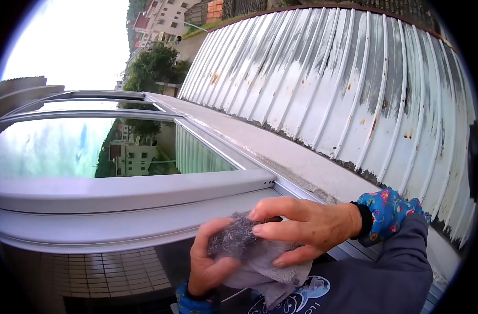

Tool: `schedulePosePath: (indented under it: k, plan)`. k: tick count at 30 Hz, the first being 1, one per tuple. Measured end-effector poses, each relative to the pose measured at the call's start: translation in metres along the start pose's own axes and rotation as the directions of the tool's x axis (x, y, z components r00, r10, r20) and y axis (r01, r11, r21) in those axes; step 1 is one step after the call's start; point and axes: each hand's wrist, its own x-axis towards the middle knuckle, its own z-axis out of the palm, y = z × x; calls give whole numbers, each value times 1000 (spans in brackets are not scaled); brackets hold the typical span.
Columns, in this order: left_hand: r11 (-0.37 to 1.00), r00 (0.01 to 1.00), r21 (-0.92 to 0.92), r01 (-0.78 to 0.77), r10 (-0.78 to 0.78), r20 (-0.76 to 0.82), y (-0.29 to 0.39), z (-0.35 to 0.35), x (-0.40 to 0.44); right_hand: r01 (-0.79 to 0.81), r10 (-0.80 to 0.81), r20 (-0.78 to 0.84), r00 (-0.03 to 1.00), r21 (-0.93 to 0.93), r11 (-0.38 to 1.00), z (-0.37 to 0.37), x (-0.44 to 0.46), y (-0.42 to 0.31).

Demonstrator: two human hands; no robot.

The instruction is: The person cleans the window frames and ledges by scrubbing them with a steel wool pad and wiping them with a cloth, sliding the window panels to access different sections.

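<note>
My left hand (pixel 211 260) curls around a grey, fuzzy steel wool scrubber (pixel 232 236), with a bunched greyish cloth (pixel 278 267) against it. From the right, my right hand (pixel 312 225) reaches over the same bundle, its fingers bent onto the scrubber and the cloth. A small dark bit shows under its forefinger, too hidden to name. Both hands are in front of my dark printed top, close to the silver window frame (pixel 144 191). Blue floral sleeve covers (pixel 388 214) are on both wrists.
A sliding window's glass pane (pixel 50 146) reflects sky and buildings on the left. Beyond the frame runs a concrete ledge (pixel 301 162), then a corrugated metal roof (pixel 322 89) with rust spots. Trees (pixel 155 68) and buildings stand farther off. Tiles (pixel 113 272) show at the lower left.
</note>
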Motion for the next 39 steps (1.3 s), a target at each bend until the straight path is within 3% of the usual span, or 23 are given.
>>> schedulePosePath:
  k: [2,4,5,8,10,13,16,19,22,24,26,28,29,32,34,36,37,39]
  plan:
    - [989,932,-51,-137,111,-346,-10,12,-9,34,-33,-30,999,34,999,-1,-27,1]
    - [971,774,148,-188,239,-587,-13,29,-2,68,-68,17,998,-5,998,0,-32,-7]
    - [962,727,206,-179,270,-632,-17,32,-2,54,-49,58,997,-76,996,1,-32,-10]
    - [971,668,95,-220,221,-711,-9,77,17,-38,56,110,992,-160,986,11,-27,0]
    - [945,713,-26,-325,227,-663,-23,95,21,-104,111,58,992,-113,988,12,-34,16]
    - [934,759,-228,-277,67,-647,-24,101,29,-171,170,-30,985,-17,985,1,-40,32]
    - [959,724,-56,-277,170,-668,-50,94,34,-153,153,-1,988,-20,988,-38,-47,42]
    - [944,754,105,-314,315,-576,-70,106,28,-206,207,6,978,-29,978,-68,-54,45]
    - [952,692,-87,-292,148,-707,-80,111,35,-298,295,-44,954,-85,951,-81,-58,64]
    - [976,731,138,-171,219,-646,-87,108,26,-368,357,-111,927,-98,925,-87,-62,79]
    - [976,867,170,-138,202,-456,-96,99,13,-468,447,-172,878,-103,878,-93,-56,98]
    - [971,961,181,-158,193,-199,-113,94,9,-638,644,-316,697,136,758,-86,-31,123]
    - [951,968,232,-206,233,-96,-125,93,11,-647,668,-293,684,178,741,-87,-18,144]
    - [826,895,347,-444,422,143,-160,98,27,-641,660,-237,713,161,751,-74,30,217]
    - [763,814,300,-572,483,323,-163,96,52,-616,610,-252,751,63,785,-55,55,277]
    - [778,805,264,-571,467,365,-176,100,53,-567,562,-193,804,36,823,-39,87,327]
    - [758,773,233,-609,503,386,-184,99,53,-580,587,-143,797,90,810,-31,106,339]
    - [721,733,216,-659,551,399,-211,111,40,-605,603,-130,787,25,796,-9,143,386]
